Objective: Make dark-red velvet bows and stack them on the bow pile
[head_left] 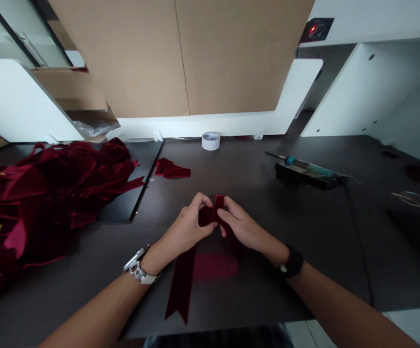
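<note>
Near the middle of the dark desk, both hands work on a dark red velvet ribbon bow (183, 285). My left hand (192, 223) is closed round the gathered loop, thumb and fingers pinching it from the left. From the right, my right hand (239, 223) grips a short upright strip of the same ribbon at the bow's centre. One notched tail hangs down toward the desk's front edge, and a blurred loop shows between the wrists. The fingers partly hide the middle of the bow.
A large heap of red ribbon bows (50, 188) covers the left side, partly on a black board (121, 208). Short ribbon pieces (172, 169) lie ahead. A tape roll (210, 141) stands farther back. A soldering iron (309, 167) rests on a black holder at right, its cable (357, 241) trailing forward.
</note>
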A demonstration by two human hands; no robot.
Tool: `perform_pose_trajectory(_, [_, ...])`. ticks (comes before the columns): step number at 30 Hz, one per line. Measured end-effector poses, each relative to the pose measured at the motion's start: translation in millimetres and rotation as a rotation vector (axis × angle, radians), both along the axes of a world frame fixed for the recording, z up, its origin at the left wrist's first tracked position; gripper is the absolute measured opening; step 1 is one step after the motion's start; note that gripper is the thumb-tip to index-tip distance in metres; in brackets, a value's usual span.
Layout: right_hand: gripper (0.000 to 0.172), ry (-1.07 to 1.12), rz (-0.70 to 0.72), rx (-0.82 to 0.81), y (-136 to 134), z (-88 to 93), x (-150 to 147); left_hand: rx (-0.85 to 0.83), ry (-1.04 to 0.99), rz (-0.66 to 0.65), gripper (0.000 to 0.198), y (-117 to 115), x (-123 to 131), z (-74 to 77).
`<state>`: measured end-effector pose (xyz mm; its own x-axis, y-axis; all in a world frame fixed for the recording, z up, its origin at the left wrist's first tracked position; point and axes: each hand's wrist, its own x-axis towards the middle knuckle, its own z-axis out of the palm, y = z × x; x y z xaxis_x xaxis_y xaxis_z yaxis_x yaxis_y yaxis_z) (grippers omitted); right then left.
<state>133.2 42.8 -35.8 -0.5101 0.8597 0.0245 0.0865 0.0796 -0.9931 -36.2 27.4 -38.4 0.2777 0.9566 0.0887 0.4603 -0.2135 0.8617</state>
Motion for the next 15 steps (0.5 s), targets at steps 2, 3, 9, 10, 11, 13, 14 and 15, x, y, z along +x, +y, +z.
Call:
perform_pose_trajectory(2, [0.012,0.005,-0.010,-0.018,0.9,-1.6,-0.8,0.009,-0.013,0.028,0.032,-0.3,2.4,-1.3])
perform_pose_trajectory(3, [0.012,0.001,-0.008,-0.026,1.8,-2.5,-0.6,0.015,-0.013,0.037,0.032,-0.6,3.6,-1.8])
perform_pose_trajectory(9, [0.017,0.015,0.018,-0.077,7.4,-7.8,2.9,0.235,0.098,0.050,0.031,-3.9,6.9,-3.6])
perform_pose_trajectory(10, [0.018,0.028,0.024,-0.088,7.7,-8.2,3.3,0.301,0.138,0.047,0.032,-4.5,6.3,-3.5])
perform_pose_trajectory(11, [0.019,0.039,0.031,-0.100,7.8,-8.2,3.8,0.378,0.178,0.041,0.033,-5.0,5.4,-3.0])
perform_pose_trajectory(13, [0.020,0.058,0.040,-0.136,7.8,-7.4,4.7,0.550,0.260,0.015,0.035,-5.6,2.7,-1.2])
perform_pose_trajectory(14, [0.020,0.072,0.039,-0.160,7.8,-6.7,5.1,0.636,0.300,-0.002,0.035,-5.6,1.0,0.1])
perform_pose_trajectory(15, [0.020,0.090,0.038,-0.186,7.8,-5.8,5.6,0.712,0.338,-0.023,0.034,-5.5,-0.6,1.5])
